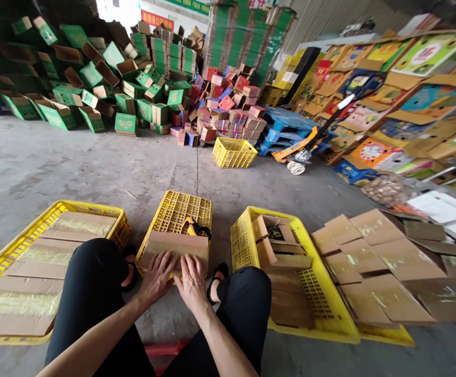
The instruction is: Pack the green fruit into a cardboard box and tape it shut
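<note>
Fingers of the left hand (pixel 158 276) and right hand (pixel 191 280) are spreading flat, pressing on the near edge of a brown cardboard box (pixel 175 247), gripping nothing. The box is lying on an upturned yellow crate (pixel 181 209) between the knees, a tape dispenser (pixel 196 228) resting just beyond its far edge. Yellow crates of flattened cardboard are flanking left (pixel 0 262) and right (pixel 322 293). Bare concrete floor (pixel 94 167) is stretching far ahead.

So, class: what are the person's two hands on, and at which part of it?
Both the left hand and right hand press flat on the near edge of a folded brown cardboard box lying on an upturned yellow crate; fingers are spread, not gripping.
</note>
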`<state>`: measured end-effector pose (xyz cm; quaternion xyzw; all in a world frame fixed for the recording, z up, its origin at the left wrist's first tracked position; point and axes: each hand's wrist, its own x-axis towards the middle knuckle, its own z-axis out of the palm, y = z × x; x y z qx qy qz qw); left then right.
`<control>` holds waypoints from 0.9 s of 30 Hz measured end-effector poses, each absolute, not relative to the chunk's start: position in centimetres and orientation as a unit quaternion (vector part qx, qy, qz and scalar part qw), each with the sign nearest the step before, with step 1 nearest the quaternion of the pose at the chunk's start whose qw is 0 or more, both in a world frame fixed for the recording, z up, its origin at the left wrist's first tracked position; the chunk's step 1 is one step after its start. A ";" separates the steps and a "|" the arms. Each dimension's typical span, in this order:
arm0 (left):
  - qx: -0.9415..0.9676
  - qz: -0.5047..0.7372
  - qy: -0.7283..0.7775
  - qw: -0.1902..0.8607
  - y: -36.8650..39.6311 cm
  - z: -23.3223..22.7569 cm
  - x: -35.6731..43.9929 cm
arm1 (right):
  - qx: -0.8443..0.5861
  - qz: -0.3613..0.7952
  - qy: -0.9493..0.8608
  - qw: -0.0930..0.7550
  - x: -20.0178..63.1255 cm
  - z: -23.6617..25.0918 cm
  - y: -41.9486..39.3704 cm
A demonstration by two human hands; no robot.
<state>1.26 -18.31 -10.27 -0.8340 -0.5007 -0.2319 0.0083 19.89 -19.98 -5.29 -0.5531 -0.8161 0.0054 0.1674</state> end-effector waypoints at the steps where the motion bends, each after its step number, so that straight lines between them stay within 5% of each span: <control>1: -0.834 -0.237 -0.498 0.006 -18.3 -10.3 1.3 | -0.554 0.006 -0.815 0.171 19.9 -5.3 -20.0; 27: -0.816 -0.231 -0.528 0.038 -17.1 -9.6 1.0 | -0.580 -0.035 -0.798 0.161 19.8 -6.9 -16.6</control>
